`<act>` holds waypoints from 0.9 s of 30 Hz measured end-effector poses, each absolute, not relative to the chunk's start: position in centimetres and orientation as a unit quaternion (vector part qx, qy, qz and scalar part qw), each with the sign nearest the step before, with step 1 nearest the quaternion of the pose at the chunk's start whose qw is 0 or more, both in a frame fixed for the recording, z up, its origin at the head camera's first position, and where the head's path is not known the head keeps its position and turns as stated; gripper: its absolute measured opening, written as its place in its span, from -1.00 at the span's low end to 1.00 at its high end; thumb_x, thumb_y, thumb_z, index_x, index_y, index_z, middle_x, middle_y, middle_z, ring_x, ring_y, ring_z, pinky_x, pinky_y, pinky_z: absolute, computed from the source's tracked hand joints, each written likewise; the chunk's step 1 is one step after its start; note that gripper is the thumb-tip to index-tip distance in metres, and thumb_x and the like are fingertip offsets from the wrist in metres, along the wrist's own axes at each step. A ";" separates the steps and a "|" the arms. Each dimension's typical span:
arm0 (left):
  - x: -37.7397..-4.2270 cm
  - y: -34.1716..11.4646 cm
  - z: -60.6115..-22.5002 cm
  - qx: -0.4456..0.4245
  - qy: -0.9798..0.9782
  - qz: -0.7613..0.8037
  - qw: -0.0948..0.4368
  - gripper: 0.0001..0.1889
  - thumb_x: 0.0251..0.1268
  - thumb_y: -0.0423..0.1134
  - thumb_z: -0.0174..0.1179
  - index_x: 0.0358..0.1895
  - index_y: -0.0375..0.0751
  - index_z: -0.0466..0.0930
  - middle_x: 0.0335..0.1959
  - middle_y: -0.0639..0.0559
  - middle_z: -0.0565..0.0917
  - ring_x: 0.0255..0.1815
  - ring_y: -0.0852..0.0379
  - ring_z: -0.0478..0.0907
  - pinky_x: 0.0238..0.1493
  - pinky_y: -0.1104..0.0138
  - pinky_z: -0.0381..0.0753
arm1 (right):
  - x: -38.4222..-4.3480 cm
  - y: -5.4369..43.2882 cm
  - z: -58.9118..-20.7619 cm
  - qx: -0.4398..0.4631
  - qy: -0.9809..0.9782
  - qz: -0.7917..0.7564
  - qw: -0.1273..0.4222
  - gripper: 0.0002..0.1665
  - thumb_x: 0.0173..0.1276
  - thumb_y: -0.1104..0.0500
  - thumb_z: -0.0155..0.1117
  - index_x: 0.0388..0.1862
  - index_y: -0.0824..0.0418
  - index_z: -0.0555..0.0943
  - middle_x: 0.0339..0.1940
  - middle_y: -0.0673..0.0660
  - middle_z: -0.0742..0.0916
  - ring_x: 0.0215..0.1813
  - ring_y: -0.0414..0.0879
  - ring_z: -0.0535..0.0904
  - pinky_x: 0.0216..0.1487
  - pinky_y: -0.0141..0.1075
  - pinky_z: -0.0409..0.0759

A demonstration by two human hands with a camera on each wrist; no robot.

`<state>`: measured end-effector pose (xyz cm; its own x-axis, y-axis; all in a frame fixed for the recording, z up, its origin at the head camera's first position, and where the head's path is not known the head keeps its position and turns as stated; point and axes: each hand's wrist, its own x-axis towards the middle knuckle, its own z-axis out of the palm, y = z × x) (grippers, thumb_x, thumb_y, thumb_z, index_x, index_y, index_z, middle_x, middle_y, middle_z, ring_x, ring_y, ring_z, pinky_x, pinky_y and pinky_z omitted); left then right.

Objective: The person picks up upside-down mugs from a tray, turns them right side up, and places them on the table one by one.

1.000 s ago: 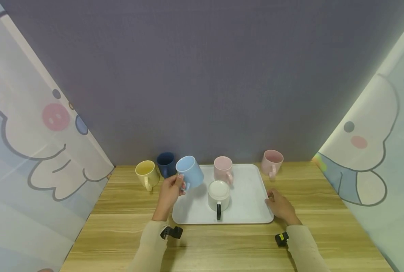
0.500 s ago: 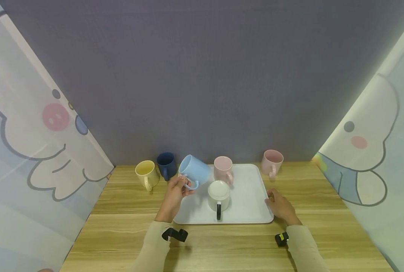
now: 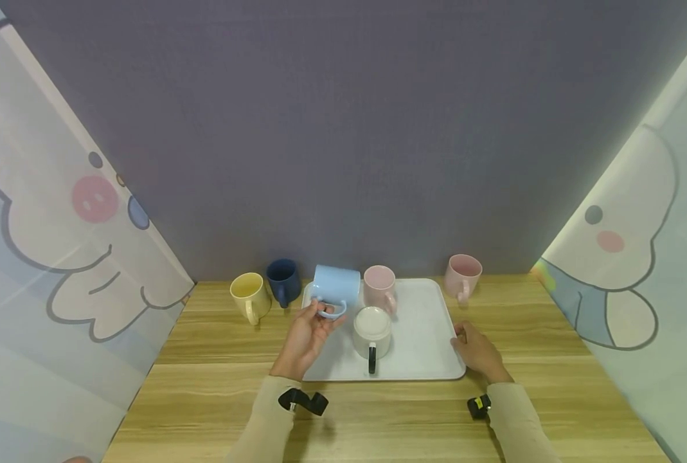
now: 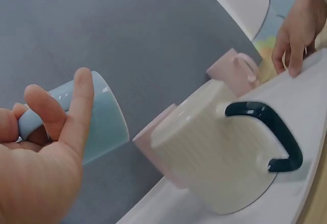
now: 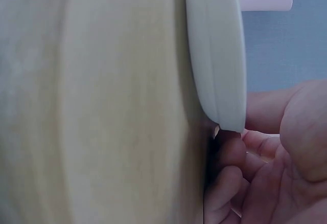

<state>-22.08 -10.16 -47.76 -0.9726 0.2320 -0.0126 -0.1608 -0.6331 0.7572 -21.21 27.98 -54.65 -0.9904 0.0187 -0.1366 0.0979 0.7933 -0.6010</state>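
Note:
My left hand [image 3: 311, 334] holds a light blue mug [image 3: 336, 284] by its handle, over the left part of the white tray [image 3: 421, 334]. The mug is tipped onto its side, base to the right. In the left wrist view the same mug [image 4: 104, 121] shows beyond my fingers. My right hand [image 3: 477, 350] grips the tray's right rim; the right wrist view shows the rim [image 5: 225, 55] between thumb and curled fingers. An upside-down white mug [image 3: 372, 331] with a black handle stands on the tray. Behind it is an upright pink mug [image 3: 378, 286].
A yellow mug [image 3: 250, 296] and a dark blue mug [image 3: 283, 281] stand upright on the wooden table [image 3: 378, 418], left of the tray. Another pink mug [image 3: 462, 276] stands beyond the tray's right back corner. A grey wall [image 3: 343, 141] rises behind.
My left hand has turned the light blue mug from nearly upright onto its side and shifted it slightly right. My right hand has stayed on the tray rim.

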 end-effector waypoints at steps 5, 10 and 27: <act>-22.0 -10.0 -47.8 0.050 0.368 0.921 0.121 -0.51 0.74 -0.16 -0.34 -0.42 -0.11 0.50 -0.34 0.08 0.59 -0.24 0.23 0.64 0.17 0.22 0.68 | -21.2 28.0 -54.6 0.028 0.945 -0.321 0.061 -0.55 0.50 0.16 0.11 0.24 0.40 0.43 -0.05 0.37 0.73 -0.09 0.15 0.69 -0.10 0.07 0.61; -21.9 -9.8 -47.7 0.035 0.336 0.933 0.127 -0.52 0.75 -0.17 -0.35 -0.40 -0.15 0.48 -0.27 0.04 0.56 -0.20 0.23 0.64 0.20 0.22 0.67 | -21.2 28.0 -54.5 0.032 0.944 -0.322 0.065 -0.55 0.51 0.15 0.10 0.25 0.39 0.43 -0.05 0.36 0.73 -0.10 0.14 0.68 -0.10 0.06 0.61; -21.7 -9.2 -48.0 0.096 0.227 0.955 0.164 -0.48 0.75 -0.20 -0.45 -0.36 -0.14 0.50 -0.33 0.08 0.62 -0.51 0.28 0.43 0.27 0.25 0.62 | -21.2 28.0 -54.6 0.033 0.943 -0.324 0.067 -0.56 0.52 0.15 0.10 0.25 0.39 0.42 -0.06 0.35 0.74 -0.13 0.12 0.69 -0.15 0.00 0.61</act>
<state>-21.72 -9.19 -48.00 -0.9276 0.3569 0.1100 -0.2695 -0.8436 0.4644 -21.23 27.96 -54.60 -0.9887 0.0189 -0.1487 0.1063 0.7877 -0.6069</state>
